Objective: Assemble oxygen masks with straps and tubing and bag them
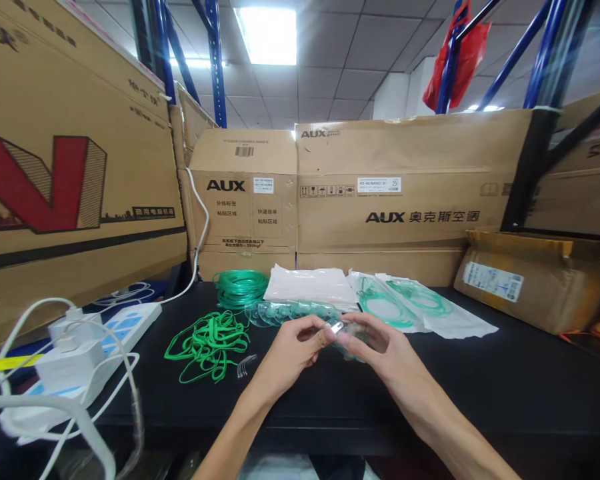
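Both hands meet over the middle of the black table. Between my fingertips is a small shiny metal strip, at the edge of a clear greenish plastic mask mostly hidden behind the fingers. My left hand pinches at the strip with thumb and forefinger. My right hand is closed round the mask, its thumb beside the strip. Just behind the hands lies a row of nested clear green masks. Left of them are a tangle of green elastic straps and several small metal strips.
Coiled green tubing and a stack of white bags stand at the back. Bagged tubing lies right, near a taped cardboard box. A power strip with white cables is at left. Large cartons wall the rear.
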Tool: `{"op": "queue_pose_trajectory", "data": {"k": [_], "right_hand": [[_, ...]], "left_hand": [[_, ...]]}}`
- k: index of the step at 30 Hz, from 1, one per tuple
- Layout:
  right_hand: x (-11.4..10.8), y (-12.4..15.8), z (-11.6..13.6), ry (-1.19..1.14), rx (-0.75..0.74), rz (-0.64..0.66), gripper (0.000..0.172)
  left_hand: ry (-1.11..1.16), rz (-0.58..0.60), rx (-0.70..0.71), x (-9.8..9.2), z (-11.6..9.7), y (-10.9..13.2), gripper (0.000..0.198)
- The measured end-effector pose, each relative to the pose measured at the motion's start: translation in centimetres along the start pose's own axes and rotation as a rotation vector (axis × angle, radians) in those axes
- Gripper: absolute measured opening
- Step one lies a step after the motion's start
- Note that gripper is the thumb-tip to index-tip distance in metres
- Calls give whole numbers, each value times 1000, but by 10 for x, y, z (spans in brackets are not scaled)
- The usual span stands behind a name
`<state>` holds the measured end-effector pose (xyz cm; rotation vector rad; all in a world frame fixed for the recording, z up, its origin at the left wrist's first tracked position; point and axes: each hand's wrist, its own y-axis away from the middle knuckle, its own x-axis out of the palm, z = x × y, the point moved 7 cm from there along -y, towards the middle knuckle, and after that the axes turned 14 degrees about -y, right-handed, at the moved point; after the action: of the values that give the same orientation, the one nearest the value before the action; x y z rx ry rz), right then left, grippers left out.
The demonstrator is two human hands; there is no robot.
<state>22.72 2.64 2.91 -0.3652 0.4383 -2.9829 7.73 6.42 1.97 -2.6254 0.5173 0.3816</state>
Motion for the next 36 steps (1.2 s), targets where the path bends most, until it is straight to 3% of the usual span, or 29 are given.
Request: {"op": "queue_pose_trajectory", "data": {"k": [3,12,21,27,36], "right_hand": [[-1,-1,2,-30,-41,-4,47],[3,-5,-9,-349,167,119,32],[5,1,-1,-166,77,70,23],[6,3,-2,-134,60,56,28],[-1,3,3,-30,45,12,26]], "left_hand": [[-3,-40,-7,-1,0,0,43],[48,-97,-5,1,-10,1,40],[-6,-109,-21,0,-5,1,39],[-74,-74,-23,-3,2,0,37],[-190,-83,33,-7,-15,3,24]]}}
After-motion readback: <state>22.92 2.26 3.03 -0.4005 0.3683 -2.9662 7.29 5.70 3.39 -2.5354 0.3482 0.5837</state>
